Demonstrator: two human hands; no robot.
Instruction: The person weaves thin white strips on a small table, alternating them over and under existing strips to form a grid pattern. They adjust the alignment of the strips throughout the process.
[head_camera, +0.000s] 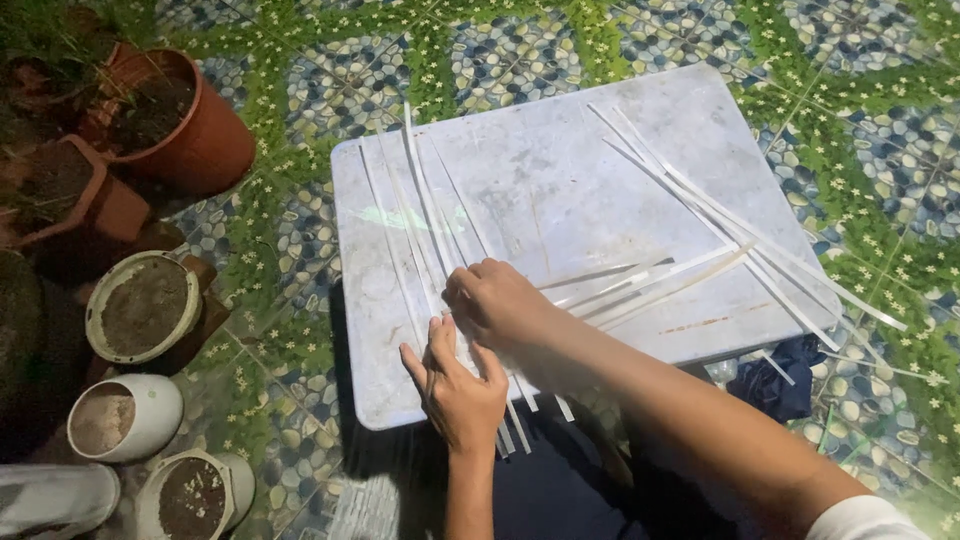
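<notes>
The left hand (455, 385) lies flat at the near edge of the white surface (560, 190), fingers (440, 340) spread and pressing down on a row of pale strips (425, 225). Just beyond it, the right hand (495, 300) curls over the same strips, fingers bent; whether they pinch one I cannot tell. More strips (720, 225) fan across the far right. Plant pots (185, 120) stand on the floor to the left.

The white strips (430, 215) look thin and glossy, lying on a scuffed, matt white plastic board (560, 180) beside terracotta pots (205, 130).
</notes>
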